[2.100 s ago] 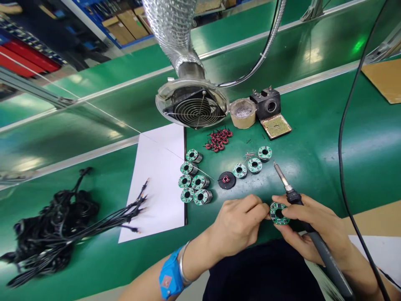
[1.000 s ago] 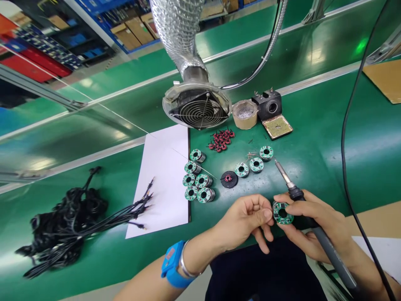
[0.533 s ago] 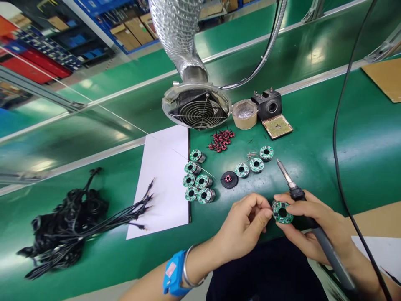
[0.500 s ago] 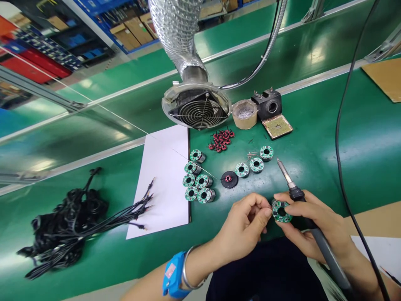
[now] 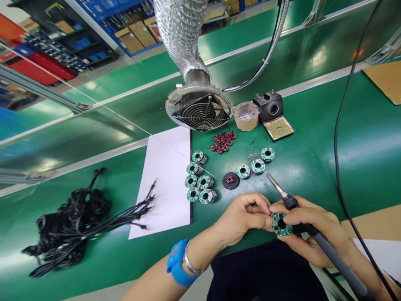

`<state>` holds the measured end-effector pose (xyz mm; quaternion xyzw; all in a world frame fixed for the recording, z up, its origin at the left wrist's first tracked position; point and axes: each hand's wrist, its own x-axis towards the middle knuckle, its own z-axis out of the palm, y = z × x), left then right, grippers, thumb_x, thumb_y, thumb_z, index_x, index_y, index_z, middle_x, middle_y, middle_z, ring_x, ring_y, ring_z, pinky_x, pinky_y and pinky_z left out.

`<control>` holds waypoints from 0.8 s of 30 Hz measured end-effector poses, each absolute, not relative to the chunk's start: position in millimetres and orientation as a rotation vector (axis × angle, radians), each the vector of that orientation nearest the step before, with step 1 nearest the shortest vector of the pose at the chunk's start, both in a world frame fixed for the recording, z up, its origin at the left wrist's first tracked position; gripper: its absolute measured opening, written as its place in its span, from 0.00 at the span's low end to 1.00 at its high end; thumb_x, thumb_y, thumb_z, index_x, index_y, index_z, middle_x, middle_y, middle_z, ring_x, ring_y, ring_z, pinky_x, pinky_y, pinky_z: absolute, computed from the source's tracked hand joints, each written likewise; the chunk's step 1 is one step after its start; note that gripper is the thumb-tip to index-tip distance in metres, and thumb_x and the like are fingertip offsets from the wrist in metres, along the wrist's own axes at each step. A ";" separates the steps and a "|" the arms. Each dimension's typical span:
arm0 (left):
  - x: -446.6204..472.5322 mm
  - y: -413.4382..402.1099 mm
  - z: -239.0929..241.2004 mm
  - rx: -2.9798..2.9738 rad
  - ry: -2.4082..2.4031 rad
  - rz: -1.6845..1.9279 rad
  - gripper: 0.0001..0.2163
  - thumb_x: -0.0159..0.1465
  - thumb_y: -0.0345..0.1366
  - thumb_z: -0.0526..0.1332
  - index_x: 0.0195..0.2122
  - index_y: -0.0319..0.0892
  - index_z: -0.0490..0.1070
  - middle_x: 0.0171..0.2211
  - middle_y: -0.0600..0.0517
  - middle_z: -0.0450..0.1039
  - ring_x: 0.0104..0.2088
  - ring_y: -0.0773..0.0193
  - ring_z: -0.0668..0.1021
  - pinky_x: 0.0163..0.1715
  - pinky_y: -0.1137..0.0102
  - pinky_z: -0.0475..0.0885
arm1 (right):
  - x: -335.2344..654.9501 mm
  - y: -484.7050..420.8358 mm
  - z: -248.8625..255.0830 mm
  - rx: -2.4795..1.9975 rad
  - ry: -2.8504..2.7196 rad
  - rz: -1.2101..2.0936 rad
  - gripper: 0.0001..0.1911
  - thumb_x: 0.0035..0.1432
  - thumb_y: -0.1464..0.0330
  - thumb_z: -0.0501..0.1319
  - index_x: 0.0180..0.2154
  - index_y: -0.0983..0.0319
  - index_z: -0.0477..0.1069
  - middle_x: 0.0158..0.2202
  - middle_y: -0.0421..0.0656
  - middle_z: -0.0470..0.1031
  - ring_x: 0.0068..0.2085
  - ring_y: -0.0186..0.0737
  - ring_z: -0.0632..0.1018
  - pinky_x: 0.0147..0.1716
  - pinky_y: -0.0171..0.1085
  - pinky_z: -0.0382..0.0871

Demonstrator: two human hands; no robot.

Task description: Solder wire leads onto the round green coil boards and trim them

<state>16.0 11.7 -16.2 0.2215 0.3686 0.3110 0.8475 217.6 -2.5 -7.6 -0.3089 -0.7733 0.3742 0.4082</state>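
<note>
My right hand (image 5: 316, 228) holds two things: a soldering iron (image 5: 326, 246) across the palm, its tip pointing up and left, and a ring-shaped green circuit board part (image 5: 278, 230) between thumb and fingers. Closed in a pinch, my left hand (image 5: 242, 219) grips the left edge of that same part; its fingertips partly hide what is between them. The iron's tip is apart from the part. Three similar circuit board parts (image 5: 257, 166) lie beyond my hands, by a black disc (image 5: 231, 180) with a small red ring component on it.
Several circuit board cylinders (image 5: 205, 182) stand beside white paper (image 5: 163, 179). Red ring components (image 5: 223, 141) are heaped under a fume extractor fan (image 5: 200, 110). Behind are a solder pot (image 5: 246, 116) and iron stand (image 5: 270, 106) with sponge. Black cables (image 5: 72, 221) lie left; the iron's cord (image 5: 336, 146) hangs right.
The view has shifted slightly. Both hands have lowered the circuit board part a little, and my left fingers press closer on its edge. The iron's tip has moved left and down.
</note>
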 end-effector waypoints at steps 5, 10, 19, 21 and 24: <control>17.2 12.0 -3.9 0.683 0.894 0.702 0.07 0.50 0.27 0.70 0.28 0.33 0.73 0.33 0.51 0.71 0.29 0.71 0.77 0.31 0.75 0.75 | 220.9 -2.1 -8.8 -0.801 -1.985 0.891 0.25 0.50 0.83 0.61 0.49 0.63 0.63 0.50 0.50 0.72 0.52 0.44 0.74 0.49 0.43 0.74; 14.0 10.3 5.1 1.469 0.996 0.968 0.08 0.57 0.23 0.64 0.37 0.35 0.78 0.37 0.45 0.75 0.34 0.69 0.78 0.31 0.77 0.75 | 221.3 -2.6 -12.8 -0.862 -1.988 0.769 0.27 0.49 0.81 0.63 0.51 0.63 0.63 0.50 0.48 0.72 0.52 0.42 0.73 0.51 0.42 0.72; 17.6 5.0 -4.3 1.453 1.026 1.017 0.05 0.61 0.26 0.62 0.35 0.38 0.77 0.36 0.48 0.75 0.36 0.69 0.77 0.36 0.75 0.73 | 219.3 -2.5 -10.2 -0.876 -1.969 0.770 0.27 0.48 0.82 0.63 0.51 0.64 0.63 0.50 0.48 0.72 0.51 0.41 0.73 0.53 0.41 0.70; 19.6 4.3 -6.3 1.334 1.043 0.972 0.02 0.61 0.28 0.63 0.34 0.37 0.75 0.35 0.48 0.73 0.35 0.69 0.75 0.34 0.76 0.72 | 219.5 -2.8 -9.6 -0.856 -1.987 0.777 0.28 0.48 0.83 0.63 0.51 0.65 0.63 0.50 0.49 0.72 0.51 0.42 0.73 0.52 0.41 0.71; 22.3 6.3 -6.9 0.933 1.014 0.795 0.09 0.56 0.32 0.67 0.32 0.36 0.68 0.32 0.50 0.70 0.31 0.71 0.73 0.31 0.76 0.70 | 220.7 -3.8 -8.8 -0.809 -2.007 0.835 0.29 0.48 0.83 0.64 0.52 0.65 0.62 0.50 0.50 0.71 0.52 0.43 0.73 0.50 0.41 0.73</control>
